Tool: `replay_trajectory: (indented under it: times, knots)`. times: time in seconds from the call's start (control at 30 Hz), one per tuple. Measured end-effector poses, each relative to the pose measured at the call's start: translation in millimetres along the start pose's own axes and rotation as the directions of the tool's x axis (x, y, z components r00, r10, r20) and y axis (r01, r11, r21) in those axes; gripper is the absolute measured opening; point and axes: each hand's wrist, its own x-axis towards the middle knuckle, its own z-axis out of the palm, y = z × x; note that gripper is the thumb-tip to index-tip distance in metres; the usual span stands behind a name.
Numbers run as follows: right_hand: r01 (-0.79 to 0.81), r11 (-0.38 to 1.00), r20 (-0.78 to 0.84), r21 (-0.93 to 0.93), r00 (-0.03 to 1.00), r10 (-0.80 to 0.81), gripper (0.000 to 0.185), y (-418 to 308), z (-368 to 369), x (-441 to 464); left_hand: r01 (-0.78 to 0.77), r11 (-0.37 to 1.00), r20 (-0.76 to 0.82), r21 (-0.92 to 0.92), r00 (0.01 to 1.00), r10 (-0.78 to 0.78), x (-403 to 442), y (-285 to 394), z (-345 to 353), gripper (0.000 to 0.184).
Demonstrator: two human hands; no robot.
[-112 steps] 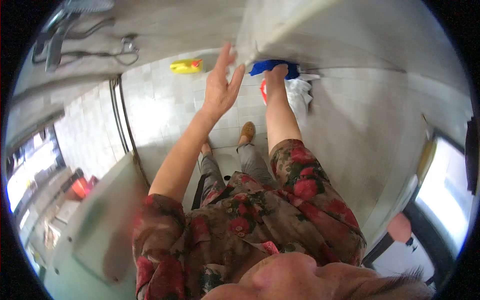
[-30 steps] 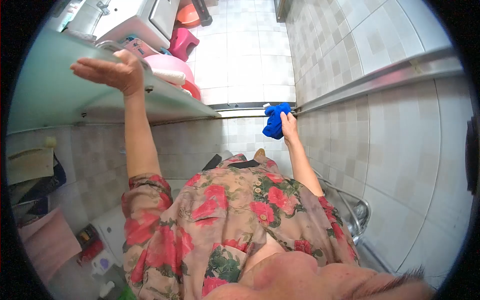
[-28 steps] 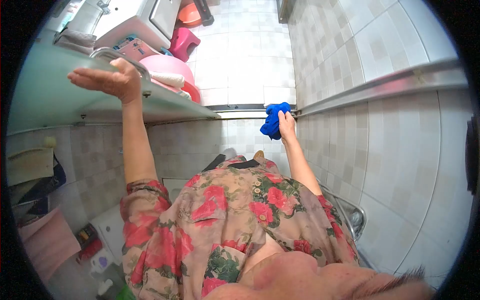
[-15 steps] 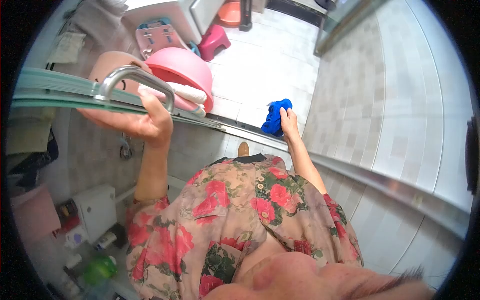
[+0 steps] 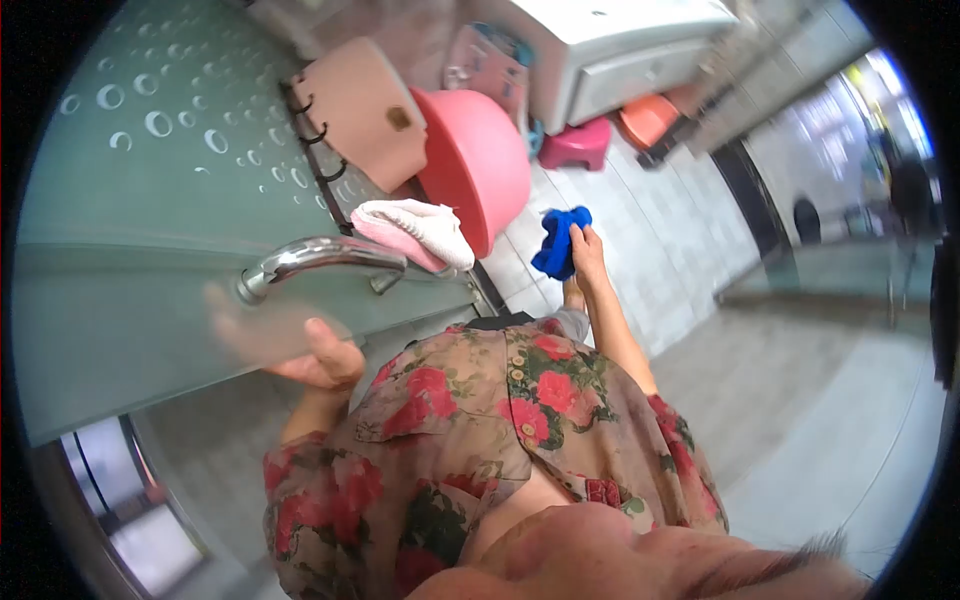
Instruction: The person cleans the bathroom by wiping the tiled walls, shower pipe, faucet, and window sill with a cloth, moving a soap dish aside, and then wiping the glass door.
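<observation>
A crumpled blue cloth (image 5: 558,245) is gripped in my right hand (image 5: 588,262), held out in front of my body above the tiled floor. My left hand (image 5: 335,360) is at the edge of a frosted glass door (image 5: 150,300), below its curved metal handle (image 5: 330,255). Its fingers stretch out behind the glass and look blurred, with the thumb raised apart from them. I see nothing in that hand, and it is off the handle. A folded pink and white towel (image 5: 415,230) hangs just beyond the handle.
A large pink basin (image 5: 490,160) and a beige container (image 5: 360,110) are beside a rack with hooks (image 5: 318,135) on the door. Farther back are a magenta stool (image 5: 578,146), an orange basin (image 5: 650,120) and a white cabinet (image 5: 650,70). A doorway opens at upper right.
The view has turned, and the glass door now shows its broad face instead of its edge. My left hand has come away from the handle. The blue cloth stays in my right hand.
</observation>
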Motion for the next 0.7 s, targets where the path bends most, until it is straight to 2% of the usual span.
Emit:
replay_trajectory:
  times: [0.03, 0.1, 0.13, 0.2, 0.23, 0.27, 0.33, 0.4, 0.47, 0.5, 0.57, 0.63, 0.7]
  knots:
    - [0.01, 0.999, 0.05, -0.044, 0.999, -0.008, 0.024, -2, -6, 22, -0.141, 0.97, -0.075, 0.199, 0.984, 0.159, 3, 0, 8, 0.068]
    - [-0.064, 0.995, 0.154, -0.074, 0.985, 0.075, 0.024, -18, -17, 38, -0.037, 0.955, -0.158, 0.295, 0.983, 0.087, 0, -8, 13, 0.063]
    - [-0.048, 0.995, 0.235, -0.083, 0.97, 0.066, 0.025, -21, -18, 61, 0.016, 0.947, -0.239, 0.321, 0.969, 0.064, 2, -10, 16, 0.059]
    - [0.063, 0.976, 0.333, -0.21, 0.943, 0.011, 0.025, -17, -22, 104, 0.046, 0.883, -0.277, 0.467, 0.956, 0.097, 2, -8, 22, 0.053]
    - [0.034, 0.991, 0.379, -0.13, 0.925, 0.018, 0.024, -52, -19, 100, 0.114, 0.806, -0.33, 0.581, 0.938, 0.106, -2, -10, 23, 0.053]
    - [0.042, 0.989, 0.424, -0.143, 0.905, 0.023, 0.024, -68, -16, 105, 0.188, 0.715, -0.379, 0.673, 0.918, 0.115, -7, -12, 22, 0.053]
    - [-0.013, 0.994, 0.531, -0.11, 0.844, 0.07, 0.024, -83, -6, 122, 0.264, 0.618, -0.438, 0.741, 0.887, 0.148, -17, -36, 24, 0.052]
    - [0.039, 0.99, 0.601, -0.133, 0.797, 0.049, 0.024, -80, -6, 135, 0.34, 0.521, -0.502, 0.783, 0.84, 0.206, -29, -18, 33, 0.052]
    - [0.123, 0.978, 0.637, -0.168, 0.771, 0.012, 0.023, -67, 1, 150, 0.333, 0.543, -0.546, 0.771, 0.784, 0.295, -23, 6, 59, 0.05]
    - [0.069, 0.985, 0.66, -0.157, 0.749, 0.053, 0.023, -70, 3, 146, 0.215, 0.523, -0.474, 0.825, 0.767, 0.432, -33, 8, 65, 0.045]
    - [0.033, 0.986, 0.724, -0.163, 0.683, 0.096, 0.024, -92, 7, 135, 0.229, 0.56, -0.339, 0.796, 0.936, 0.099, -65, 20, 68, 0.039]
    - [0.054, 0.983, 0.777, -0.177, 0.621, 0.106, 0.024, -101, 10, 127, 0.36, 0.54, -0.361, 0.761, 0.926, -0.108, -55, 25, 87, 0.035]
    - [0.075, 0.983, 0.817, -0.166, 0.568, 0.095, 0.024, -124, 18, 112, 0.543, 0.705, -0.473, 0.457, 0.819, -0.324, -53, 17, 93, 0.039]
